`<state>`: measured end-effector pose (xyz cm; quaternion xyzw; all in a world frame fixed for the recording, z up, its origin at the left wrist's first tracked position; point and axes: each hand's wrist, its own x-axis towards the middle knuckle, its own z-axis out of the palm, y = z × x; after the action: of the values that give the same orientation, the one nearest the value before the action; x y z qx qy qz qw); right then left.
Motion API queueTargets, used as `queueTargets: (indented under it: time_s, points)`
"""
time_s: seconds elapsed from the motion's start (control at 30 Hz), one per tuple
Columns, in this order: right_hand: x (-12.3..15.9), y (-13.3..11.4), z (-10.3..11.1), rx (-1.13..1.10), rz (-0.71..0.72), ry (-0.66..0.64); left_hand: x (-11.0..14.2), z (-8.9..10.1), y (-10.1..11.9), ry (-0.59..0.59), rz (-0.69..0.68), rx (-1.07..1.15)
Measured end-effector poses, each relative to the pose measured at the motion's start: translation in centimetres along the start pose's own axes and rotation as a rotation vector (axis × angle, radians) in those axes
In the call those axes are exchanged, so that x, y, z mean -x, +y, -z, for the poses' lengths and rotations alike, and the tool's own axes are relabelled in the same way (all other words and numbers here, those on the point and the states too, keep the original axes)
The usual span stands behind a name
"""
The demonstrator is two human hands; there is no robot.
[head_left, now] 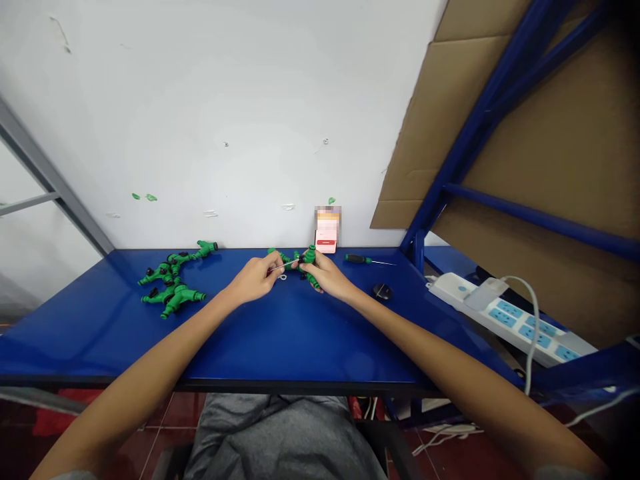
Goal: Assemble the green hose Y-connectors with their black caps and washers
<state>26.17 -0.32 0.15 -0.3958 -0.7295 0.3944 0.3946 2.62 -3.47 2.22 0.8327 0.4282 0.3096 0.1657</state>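
My right hand (324, 273) is wrapped around a green plastic Y-shaped hose connector (311, 255) with black parts, held just above the table. Pinched in my left hand (259, 275) is a thin metal tool (286, 266), its tip meeting the connector near a black part. What the tip does there is too small to make out. Behind my hands, another green connector (281, 256) shows in part. A small pale ring (283, 277) lies beside my left fingers.
More green connectors (173, 297) lie on the blue table (280, 347) at the left. A phone (327, 233) leans on the wall. To the right are a screwdriver (357, 259), a small black object (383, 291) and a white power strip (500, 317) with cables.
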Motion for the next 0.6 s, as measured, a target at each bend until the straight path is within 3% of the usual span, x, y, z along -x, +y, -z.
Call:
queueTargets:
  time_s: [0.17, 0.3, 0.43, 0.6]
  points:
    - [-0.4, 0.1, 0.8, 0.386, 0.147, 0.082, 0.1, 2.0, 0.4, -0.035, -0.027, 0.063]
    - [-0.8, 0.2, 1.2, 0.304, 0.167, 0.090, -0.3, 2.9, -0.6, -0.034, -0.076, 0.250]
    - [-0.8, 0.2, 1.1, 0.203, 0.126, 0.067, -0.5, 2.2, -1.5, 0.053, -0.045, 0.316]
    - [-0.1, -0.5, 1.0, 0.366, 0.174, 0.082, -0.6, 1.5, -1.5, 0.045, 0.002, 0.479]
